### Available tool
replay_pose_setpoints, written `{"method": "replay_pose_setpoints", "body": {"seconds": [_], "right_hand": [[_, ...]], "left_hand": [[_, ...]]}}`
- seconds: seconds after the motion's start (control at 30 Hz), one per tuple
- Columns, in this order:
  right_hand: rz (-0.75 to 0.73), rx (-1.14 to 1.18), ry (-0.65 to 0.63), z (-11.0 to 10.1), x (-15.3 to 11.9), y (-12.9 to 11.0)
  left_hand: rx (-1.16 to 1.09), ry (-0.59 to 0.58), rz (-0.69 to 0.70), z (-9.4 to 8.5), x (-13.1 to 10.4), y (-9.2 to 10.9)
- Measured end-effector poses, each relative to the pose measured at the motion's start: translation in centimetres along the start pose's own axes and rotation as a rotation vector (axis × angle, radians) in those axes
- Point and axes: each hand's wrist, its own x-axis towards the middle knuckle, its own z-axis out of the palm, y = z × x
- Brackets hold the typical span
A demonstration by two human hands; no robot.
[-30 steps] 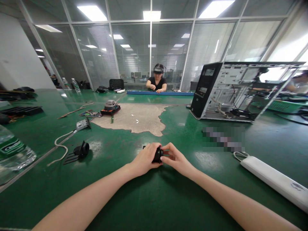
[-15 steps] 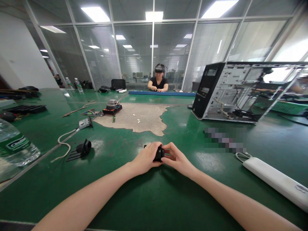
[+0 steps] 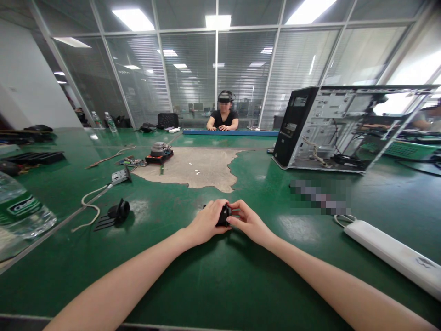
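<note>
A small black plastic part [image 3: 223, 216] is held between my two hands, just above the green tabletop. My left hand [image 3: 206, 221] is closed over it from the left and hides much of it; a dark end pokes out beyond the knuckles. From the right, my right hand [image 3: 247, 221] grips its edge with thumb and fingertips. The part's exact kind cannot be made out. Away to the left lies another black plastic piece [image 3: 119, 210] with a round end and several thin prongs.
An open computer case [image 3: 296, 128] stands at the back right, with a white power bank-like block [image 3: 389, 255] nearer me. A water bottle [image 3: 22, 207] is at the left edge. Beyond the bare patch [image 3: 206, 170] are a speaker-like part [image 3: 160, 151] and a seated person [image 3: 223, 117].
Both hands stay on the black part with almost the same grip. The whole view has shifted slightly. The person across the table has both hands lower on the table.
</note>
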Motion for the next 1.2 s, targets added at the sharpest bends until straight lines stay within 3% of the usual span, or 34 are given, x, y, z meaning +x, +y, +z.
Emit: {"method": "replay_pose_setpoints", "body": {"seconds": [0.1, 0.4, 0.6, 0.93, 1.1, 1.2], "right_hand": [[-0.016, 0.075, -0.053, -0.15, -0.14, -0.13], [0.014, -0.04, 0.07, 0.18, 0.13, -0.1], [-0.028, 0.014, -0.033, -0.07, -0.15, -0.24], [0.001, -0.017, 0.04, -0.02, 0.25, 0.44], [-0.011, 0.051, -0.044, -0.12, -0.12, -0.11], [-0.02, 0.051, -0.021, -0.11, -0.08, -0.27]], "left_hand": [[0.012, -0.006, 0.001, -0.04, -0.04, 0.07], [0.012, 0.001, 0.004, -0.08, 0.0, 0.19], [0.0, -0.008, 0.0, -0.14, -0.06, 0.18], [0.019, 0.007, 0.006, 0.03, 0.0, 0.01], [0.002, -0.001, 0.008, -0.08, -0.02, 0.07], [-0.004, 0.006, 0.01, -0.06, -0.04, 0.02]]}}
